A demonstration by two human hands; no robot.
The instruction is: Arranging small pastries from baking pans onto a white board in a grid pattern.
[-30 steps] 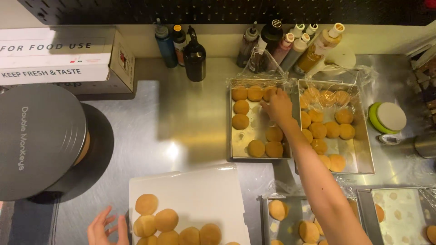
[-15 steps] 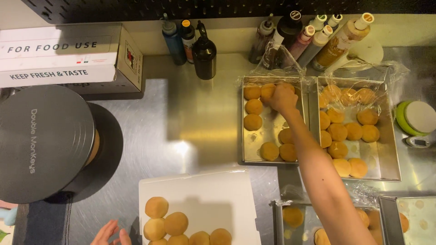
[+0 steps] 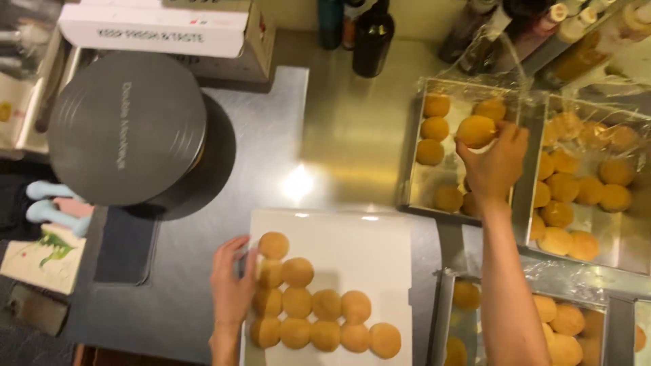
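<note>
Buns [image 3: 319, 313] are sitting in rows on a white board [image 3: 366, 244] at about six o'clock in the head view, and one more golden bun [image 3: 476, 131] is being lifted at about two o'clock. The right hand [image 3: 498, 163] is gripping that single bun with its fingertips, holding it above a metal tray [image 3: 415, 169] that is carrying several other buns along its left and lower edges. The right forearm is stretching from the lower edge of the view up to the tray.

The left hand [image 3: 232, 285] is resting at seven o'clock, fingers loosely curled and pressing against the left side of the rows on the board, touching the nearest buns; it is not closing around any of them.

Just to the right of the first tray, at three o'clock, a second tray [image 3: 590, 261] under clear film is holding more buns. At five o'clock a third tray [image 3: 442, 305] is showing further buns beneath the arm.

At ten o'clock a round dark lid [image 3: 125, 129] is sitting on the steel counter [image 3: 271, 169]. At twelve o'clock dark bottles [image 3: 373, 37] are standing against the wall, with squeeze bottles [image 3: 576, 34] leaning at one o'clock and a cardboard box [image 3: 169, 30] at eleven o'clock.
</note>
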